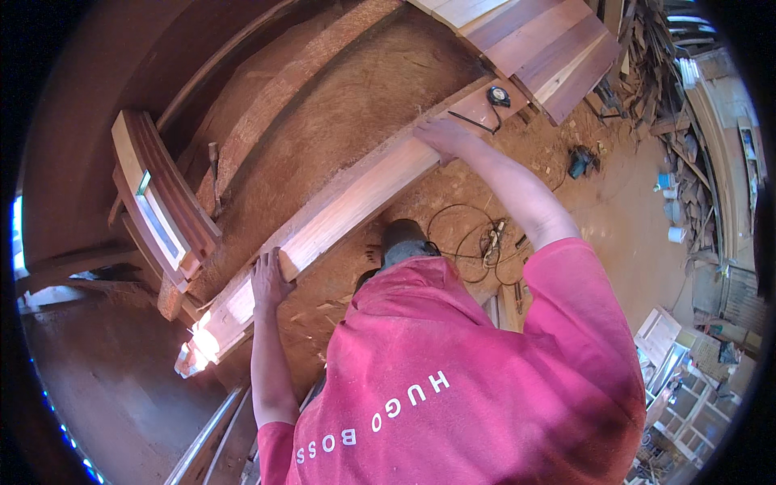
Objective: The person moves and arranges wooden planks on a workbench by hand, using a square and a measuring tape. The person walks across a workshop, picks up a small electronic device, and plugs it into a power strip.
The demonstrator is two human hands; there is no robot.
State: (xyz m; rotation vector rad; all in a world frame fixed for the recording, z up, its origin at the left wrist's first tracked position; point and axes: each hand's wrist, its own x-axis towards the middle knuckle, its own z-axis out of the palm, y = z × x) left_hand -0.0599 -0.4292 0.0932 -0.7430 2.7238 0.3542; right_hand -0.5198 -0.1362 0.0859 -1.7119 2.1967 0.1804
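Observation:
A long, pale reddish wooden board (356, 212) lies slantwise along the bench beam in front of me, rising toward the right. At its lower left end my left hand (270, 280) grips it, fingers over the top and thumb toward the near side. Farther up, my right hand (440, 137) is closed over the other end, with some fingertips hidden. Just beyond the right hand, a thin black bent rod (478, 122) and a black tape measure (499, 96) rest on the bench beam (467, 107).
Stacked curved wood pieces (162, 206) stand at the left, beside a hammer-like tool (214, 174). Joined planks (537, 44) lie at the far right. A coiled cable (477, 242) and a teal power tool (579, 162) are on the dusty floor. Scrap wood (695, 178) is piled at right.

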